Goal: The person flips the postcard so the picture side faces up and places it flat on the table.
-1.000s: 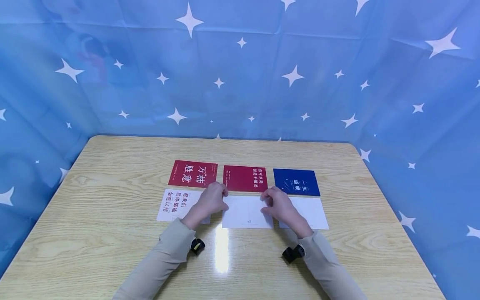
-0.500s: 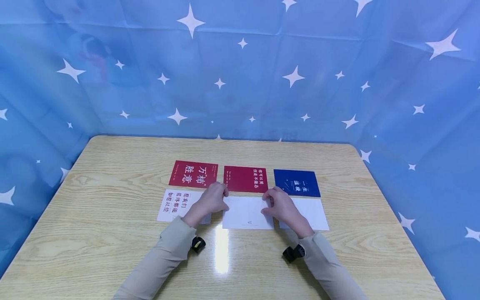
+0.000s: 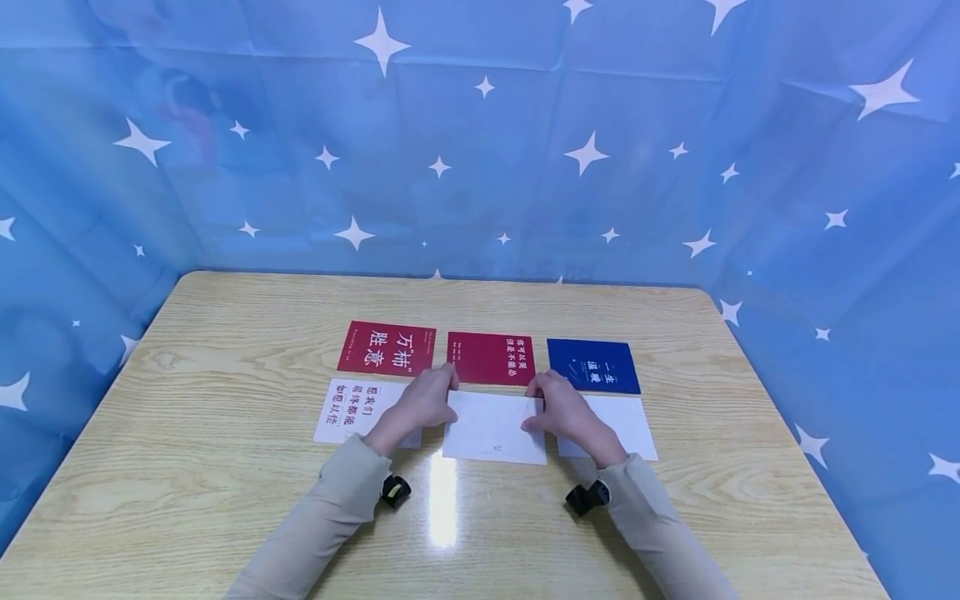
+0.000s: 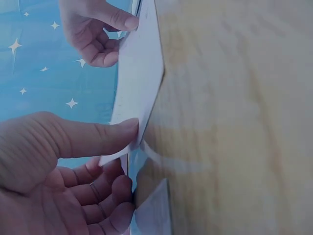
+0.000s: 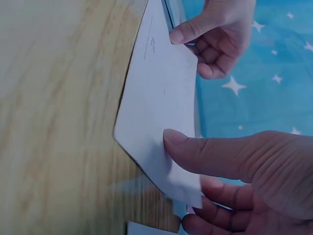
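Note:
A white card (image 3: pixel 491 429) with a small printed mark lies level with the front row of cards, between my two hands. My left hand (image 3: pixel 423 400) pinches its left side, thumb on the upper face and fingers curled at the edge beneath. At the opposite side, my right hand (image 3: pixel 564 408) pinches it the same way, its thumb (image 5: pixel 183 147) flat on the paper in the right wrist view. In the left wrist view the card's far side tilts up off the table.
Two red cards (image 3: pixel 491 358) and a blue card (image 3: pixel 596 367) form the back row. A white card with red characters (image 3: pixel 352 414) lies under my left forearm, and a plain white card (image 3: pixel 626 425) beside my right. A blue star-patterned curtain (image 3: pixel 480 167) hangs behind the wooden table (image 3: pixel 225 375).
Both hands have closed on the middle white card's sides. Its near edge has shifted slightly toward me. The other cards have stayed in place.

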Demonstrator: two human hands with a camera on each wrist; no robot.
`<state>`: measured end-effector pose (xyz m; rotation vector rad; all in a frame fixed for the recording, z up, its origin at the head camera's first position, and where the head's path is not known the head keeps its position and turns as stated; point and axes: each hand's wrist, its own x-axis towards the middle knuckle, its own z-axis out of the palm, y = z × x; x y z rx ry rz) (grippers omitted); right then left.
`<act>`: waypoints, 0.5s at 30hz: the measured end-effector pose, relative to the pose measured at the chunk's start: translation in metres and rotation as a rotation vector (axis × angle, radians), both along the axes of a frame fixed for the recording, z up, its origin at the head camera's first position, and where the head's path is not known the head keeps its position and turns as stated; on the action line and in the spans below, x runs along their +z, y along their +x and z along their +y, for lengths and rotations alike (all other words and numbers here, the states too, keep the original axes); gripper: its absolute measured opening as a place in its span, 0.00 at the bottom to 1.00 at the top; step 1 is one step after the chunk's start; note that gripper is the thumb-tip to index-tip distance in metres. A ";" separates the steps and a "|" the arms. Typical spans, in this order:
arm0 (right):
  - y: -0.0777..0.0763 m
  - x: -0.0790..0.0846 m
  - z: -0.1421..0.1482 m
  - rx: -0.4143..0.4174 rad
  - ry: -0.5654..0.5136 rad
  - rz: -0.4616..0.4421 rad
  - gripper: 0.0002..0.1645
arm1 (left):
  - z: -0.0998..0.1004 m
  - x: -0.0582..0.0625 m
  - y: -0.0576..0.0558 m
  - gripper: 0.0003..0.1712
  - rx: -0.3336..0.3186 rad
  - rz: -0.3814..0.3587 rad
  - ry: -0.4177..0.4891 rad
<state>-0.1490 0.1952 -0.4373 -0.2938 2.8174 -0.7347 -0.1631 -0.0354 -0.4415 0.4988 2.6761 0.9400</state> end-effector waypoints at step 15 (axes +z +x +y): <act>0.012 -0.002 0.015 -0.068 -0.162 -0.015 0.19 | -0.015 0.001 0.011 0.15 0.006 -0.067 0.289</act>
